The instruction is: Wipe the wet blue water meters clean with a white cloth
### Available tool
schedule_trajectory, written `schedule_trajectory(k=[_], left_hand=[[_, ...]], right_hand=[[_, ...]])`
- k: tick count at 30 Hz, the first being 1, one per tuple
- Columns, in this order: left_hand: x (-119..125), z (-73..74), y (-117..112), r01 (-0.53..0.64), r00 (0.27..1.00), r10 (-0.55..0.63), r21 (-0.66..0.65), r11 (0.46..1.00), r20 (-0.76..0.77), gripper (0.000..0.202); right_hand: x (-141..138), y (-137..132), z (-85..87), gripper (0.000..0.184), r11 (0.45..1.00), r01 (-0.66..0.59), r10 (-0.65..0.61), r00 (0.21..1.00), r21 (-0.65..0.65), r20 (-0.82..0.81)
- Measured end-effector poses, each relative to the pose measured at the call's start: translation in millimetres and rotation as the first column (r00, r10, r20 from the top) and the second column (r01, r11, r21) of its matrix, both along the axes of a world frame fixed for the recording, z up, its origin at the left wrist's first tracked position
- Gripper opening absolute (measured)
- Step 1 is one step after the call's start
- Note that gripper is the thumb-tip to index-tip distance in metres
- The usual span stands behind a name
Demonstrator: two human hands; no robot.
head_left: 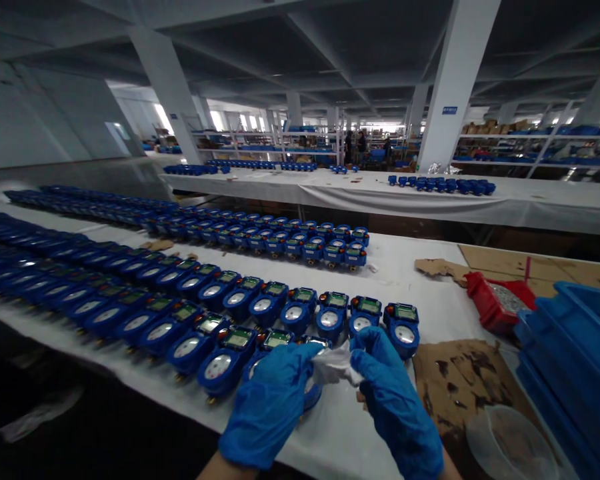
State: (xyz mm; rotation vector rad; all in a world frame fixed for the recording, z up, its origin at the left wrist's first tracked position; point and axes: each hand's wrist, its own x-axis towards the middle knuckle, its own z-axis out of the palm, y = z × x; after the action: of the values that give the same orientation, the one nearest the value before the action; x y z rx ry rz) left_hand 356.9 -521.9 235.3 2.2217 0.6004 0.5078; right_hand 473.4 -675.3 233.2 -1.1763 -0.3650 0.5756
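Both hands wear blue gloves. My left hand (273, 400) lies over a blue water meter (311, 393) at the near end of the front row, fingers closed on a white cloth (336, 363). My right hand (393, 400) pinches the same cloth from the right. Long rows of blue meters (220, 320) with green displays run off to the left on the white-covered table (420, 293).
Stained cardboard (460, 380), a clear plastic tub (510, 443), stacked blue crates (575, 360) and a red bin of small parts (497, 300) sit to my right. More meters (440, 185) stand on the far table. People stand in the distance by the shelves (360, 143).
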Motion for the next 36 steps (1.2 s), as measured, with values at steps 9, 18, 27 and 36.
schedule_trajectory(k=[9, 18, 27, 36], left_hand=[[18, 24.3, -38, 0.025, 0.985, 0.094, -0.657, 0.753, 0.145, 0.036], [20, 13.9, -46, 0.019, 0.925, 0.297, -0.807, 0.59, 0.239, 0.027], [8, 1.0, -60, 0.114, 0.937, 0.227, -0.848, 0.517, 0.265, 0.034], [16, 1.6, -53, -0.08, 0.868, 0.382, -0.668, 0.74, 0.319, 0.026]], right_hand=[[-34, 18, -61.7, 0.013, 0.977, 0.174, -0.207, 0.91, 0.122, 0.359], [-34, -3, -59.2, 0.014, 0.983, 0.178, -0.148, 0.903, -0.037, 0.403], [-43, 8, -32.8, 0.015, 0.957, 0.29, -0.259, 0.852, 0.004, 0.455], [-40, 16, -51.8, 0.017, 0.946, 0.291, -0.325, 0.821, 0.146, 0.47]])
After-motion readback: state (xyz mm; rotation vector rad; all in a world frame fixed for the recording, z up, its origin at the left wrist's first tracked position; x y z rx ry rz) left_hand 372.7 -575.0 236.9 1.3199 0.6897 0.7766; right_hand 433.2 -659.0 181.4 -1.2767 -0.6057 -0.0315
